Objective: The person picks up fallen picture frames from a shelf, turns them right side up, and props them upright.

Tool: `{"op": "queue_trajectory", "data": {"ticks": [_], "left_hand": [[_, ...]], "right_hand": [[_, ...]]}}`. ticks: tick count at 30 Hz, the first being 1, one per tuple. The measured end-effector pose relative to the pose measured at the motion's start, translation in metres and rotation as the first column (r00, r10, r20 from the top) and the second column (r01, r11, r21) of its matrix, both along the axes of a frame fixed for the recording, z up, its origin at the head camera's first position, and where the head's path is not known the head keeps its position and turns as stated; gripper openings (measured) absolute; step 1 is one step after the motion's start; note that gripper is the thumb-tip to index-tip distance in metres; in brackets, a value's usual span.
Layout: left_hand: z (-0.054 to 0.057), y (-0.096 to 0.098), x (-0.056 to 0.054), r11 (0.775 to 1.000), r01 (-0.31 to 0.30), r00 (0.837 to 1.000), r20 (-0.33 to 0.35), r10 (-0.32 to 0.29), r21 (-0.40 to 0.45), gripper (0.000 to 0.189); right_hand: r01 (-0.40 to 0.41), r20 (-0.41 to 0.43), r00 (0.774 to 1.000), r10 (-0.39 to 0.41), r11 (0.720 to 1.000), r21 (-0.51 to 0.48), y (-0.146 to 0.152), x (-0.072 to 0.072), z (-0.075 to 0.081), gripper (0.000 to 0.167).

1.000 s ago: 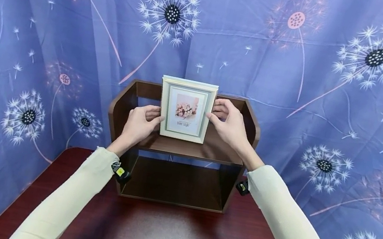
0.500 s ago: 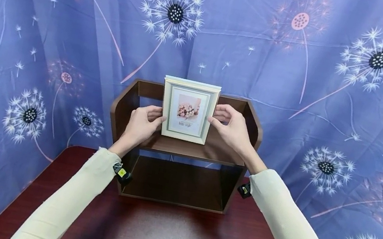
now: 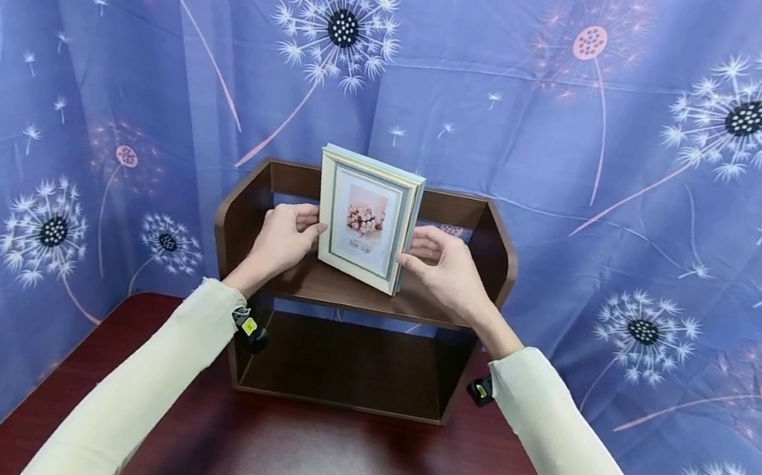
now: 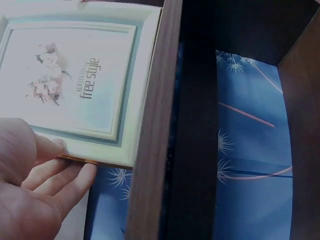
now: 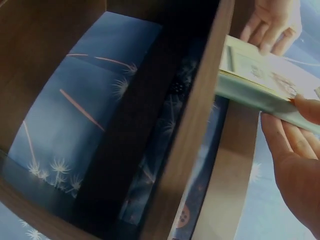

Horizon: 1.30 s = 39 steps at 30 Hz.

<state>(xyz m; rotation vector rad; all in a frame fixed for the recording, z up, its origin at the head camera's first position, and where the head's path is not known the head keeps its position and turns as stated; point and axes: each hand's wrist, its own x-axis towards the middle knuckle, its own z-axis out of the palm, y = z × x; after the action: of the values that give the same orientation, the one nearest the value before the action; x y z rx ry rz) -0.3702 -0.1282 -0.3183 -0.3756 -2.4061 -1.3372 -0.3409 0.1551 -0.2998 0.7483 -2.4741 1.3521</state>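
A cream picture frame with a flower print and the words "free style" stands upright on the upper board of a brown shelf, turned at an angle so its right side edge shows. My left hand pinches its left edge, thumb on the front and fingers behind. On the other side my right hand grips the right edge, thumb at the front rim. The left wrist view shows the left thumb and fingers at the border of the picture frame. In the right wrist view both hands hold the picture frame.
The shelf stands on a dark red table. Its lower compartment lies below the frame, and side panels rise on both sides. A blue curtain with dandelion prints hangs behind and around.
The picture frame has turned from facing nearly straight forward to an angle, its right side coming nearer. My right hand has moved slightly down and left with that edge; the left still holds on.
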Motion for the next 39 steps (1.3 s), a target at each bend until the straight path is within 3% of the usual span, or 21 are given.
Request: {"op": "queue_trajectory", "data": {"ticks": [6, 14, 34, 39], "left_hand": [[0.004, 0.003, -0.011, 0.999, 0.009, 0.999, 0.043, -0.008, -0.030, 0.040], [0.007, 0.009, -0.024, 0.998, 0.050, 0.989, 0.139, -0.055, 0.042, 0.045], [0.002, 0.020, -0.045, 0.995, 0.100, 0.993, 0.059, -0.100, 0.002, 0.039], [0.002, 0.021, -0.046, 0.992, 0.126, 0.988, 0.089, -0.126, 0.010, 0.038]], "right_hand": [[-0.032, 0.035, 0.999, 0.032, 0.999, 0.017, -0.005, 0.000, -0.009, 0.038], [-0.036, 0.018, 0.999, 0.035, 0.998, 0.057, -0.022, 0.005, -0.010, 0.035], [-0.064, -0.076, 0.995, 0.064, 0.998, 0.003, -0.062, 0.010, -0.018, 0.029], [-0.049, -0.087, 0.995, 0.048, 0.999, -0.003, -0.062, 0.012, -0.021, 0.027]]}}
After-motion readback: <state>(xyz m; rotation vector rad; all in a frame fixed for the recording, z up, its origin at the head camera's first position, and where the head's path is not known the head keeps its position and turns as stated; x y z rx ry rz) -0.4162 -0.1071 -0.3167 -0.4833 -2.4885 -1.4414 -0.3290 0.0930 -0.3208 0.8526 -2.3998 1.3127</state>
